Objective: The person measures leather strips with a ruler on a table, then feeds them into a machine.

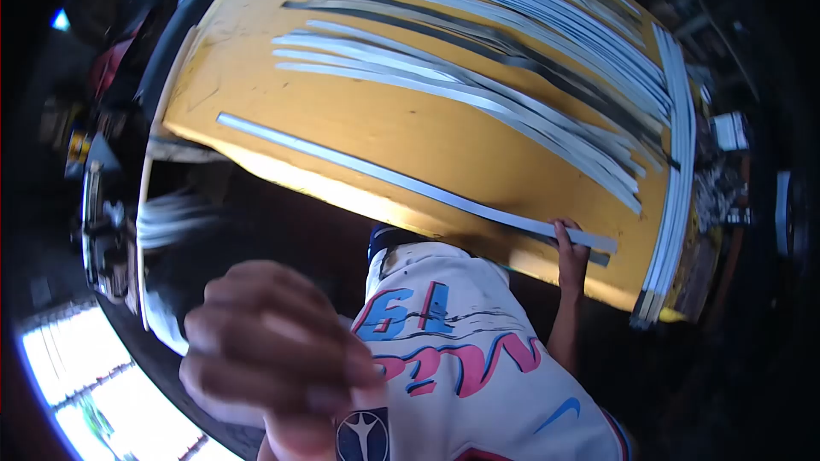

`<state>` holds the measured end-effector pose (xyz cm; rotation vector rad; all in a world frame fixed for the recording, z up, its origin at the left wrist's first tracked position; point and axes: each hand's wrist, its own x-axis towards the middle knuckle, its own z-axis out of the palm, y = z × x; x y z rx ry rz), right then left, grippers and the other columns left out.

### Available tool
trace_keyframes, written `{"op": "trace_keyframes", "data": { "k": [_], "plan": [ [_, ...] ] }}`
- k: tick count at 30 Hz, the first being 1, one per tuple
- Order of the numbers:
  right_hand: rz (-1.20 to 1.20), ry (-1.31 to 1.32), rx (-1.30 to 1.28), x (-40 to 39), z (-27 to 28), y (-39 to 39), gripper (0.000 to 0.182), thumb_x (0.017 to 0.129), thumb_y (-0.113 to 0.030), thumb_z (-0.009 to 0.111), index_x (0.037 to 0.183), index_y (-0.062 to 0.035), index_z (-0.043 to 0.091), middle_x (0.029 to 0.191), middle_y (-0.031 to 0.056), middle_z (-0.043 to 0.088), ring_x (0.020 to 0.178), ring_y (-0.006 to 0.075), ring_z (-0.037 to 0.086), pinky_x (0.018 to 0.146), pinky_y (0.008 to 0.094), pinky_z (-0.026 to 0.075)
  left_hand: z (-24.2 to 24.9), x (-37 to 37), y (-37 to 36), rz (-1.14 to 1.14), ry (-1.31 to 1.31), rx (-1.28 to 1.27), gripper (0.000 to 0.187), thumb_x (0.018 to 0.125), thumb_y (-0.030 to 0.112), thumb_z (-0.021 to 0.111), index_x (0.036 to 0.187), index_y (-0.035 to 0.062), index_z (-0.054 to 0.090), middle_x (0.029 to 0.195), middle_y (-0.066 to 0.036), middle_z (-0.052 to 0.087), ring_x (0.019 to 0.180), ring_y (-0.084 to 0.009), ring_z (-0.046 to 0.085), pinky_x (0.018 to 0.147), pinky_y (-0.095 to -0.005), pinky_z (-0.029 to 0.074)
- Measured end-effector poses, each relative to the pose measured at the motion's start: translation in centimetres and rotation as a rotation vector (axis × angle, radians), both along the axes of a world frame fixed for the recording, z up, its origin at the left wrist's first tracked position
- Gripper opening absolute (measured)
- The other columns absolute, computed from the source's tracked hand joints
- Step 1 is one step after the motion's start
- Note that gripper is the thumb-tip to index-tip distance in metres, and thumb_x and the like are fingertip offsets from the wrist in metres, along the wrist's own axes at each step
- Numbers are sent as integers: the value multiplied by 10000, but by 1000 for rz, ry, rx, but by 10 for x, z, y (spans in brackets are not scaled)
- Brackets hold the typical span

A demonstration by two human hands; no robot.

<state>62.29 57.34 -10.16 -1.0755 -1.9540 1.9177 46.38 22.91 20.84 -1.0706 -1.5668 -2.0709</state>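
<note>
A long, flat white strip (376, 172) lies along the near edge of the yellow tabletop (359, 119). My right hand (571, 243) is closed around this strip near its right end, with fingertips over its top. Just below that end, a short bit of a darker grey strip (600, 259) shows. Close to the camera, my left hand (269, 346) is raised at the lower left, away from the table. Its fingers are curled in and blurred by motion, and whatever they may hold is hidden.
Several loose white strips (461, 90) lie across the table beyond the single one. Dark strips (427, 21) and more white bundles lie farther back. Another bundle (675, 162) runs along the right edge. Pale blurred material (175, 220) is below the table's left side.
</note>
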Motion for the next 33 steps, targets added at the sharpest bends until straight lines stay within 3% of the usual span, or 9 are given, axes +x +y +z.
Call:
{"op": "trace_keyframes", "data": {
  "k": [1,3,6,7,11,18,22,25,33],
  "plan": [
    [6,1,32,-1,1,-3,242,1012,-213,625,1167,-28,644,1112,55,692,1047,142,650,886,311,561,-35,-15,13,186,40,-70,254,975,233,657,826,30,685,730,-80,722,617,-158,691,595,-237,530],
    [11,-1,66,0,-1,-4,250,1005,-227,636,1153,-26,654,1092,48,700,1040,137,650,879,300,559,-95,-36,45,239,-352,-373,160,955,125,681,916,-28,704,840,-122,741,757,-185,699,701,-310,534],
    [-12,45,50,0,7,-11,254,1004,-234,638,1151,-29,658,1054,36,698,980,107,634,859,290,545,-235,-71,68,147,-175,-812,113,918,82,710,1018,31,724,1007,-123,738,957,-270,682,838,-366,527],
    [-62,72,22,-3,10,-15,207,1003,-178,638,1084,8,675,944,1,673,838,59,583,761,226,488,-273,-73,73,112,-71,-878,135,915,73,708,1045,39,723,1049,-130,732,999,-285,676,867,-378,529],
    [-115,54,24,5,5,-18,236,1002,-193,646,1105,18,672,942,1,674,836,57,587,750,233,495,-347,-54,99,-146,3,-945,224,867,85,723,1088,60,701,1047,-139,683,988,-338,630,887,-427,503],
    [-171,-6,29,22,-9,-13,283,939,-218,736,1094,14,687,956,29,690,852,91,628,774,254,520,-383,-43,113,-340,56,-917,277,819,132,776,1079,80,698,1043,-111,659,987,-327,616,877,-428,503],
    [-149,17,138,33,-32,-3,305,863,-170,809,1076,14,690,956,44,699,884,116,649,802,253,519,-383,-40,114,-295,108,-921,254,793,178,813,1014,98,717,984,-85,639,935,-297,613,825,-404,508],
    [-232,10,14,37,-41,0,296,842,-141,822,1055,16,689,960,56,701,883,114,648,806,255,518,-385,-40,112,-294,117,-948,323,748,167,849,1043,118,728,976,-81,651,939,-296,620,838,-422,505],
    [-313,12,-1,34,-48,-3,246,845,-129,819,998,8,685,908,19,661,818,80,602,745,237,487,-386,-38,116,-262,129,-915,267,738,188,862,972,125,750,937,-71,652,906,-279,624,794,-413,498]
  ]
}}
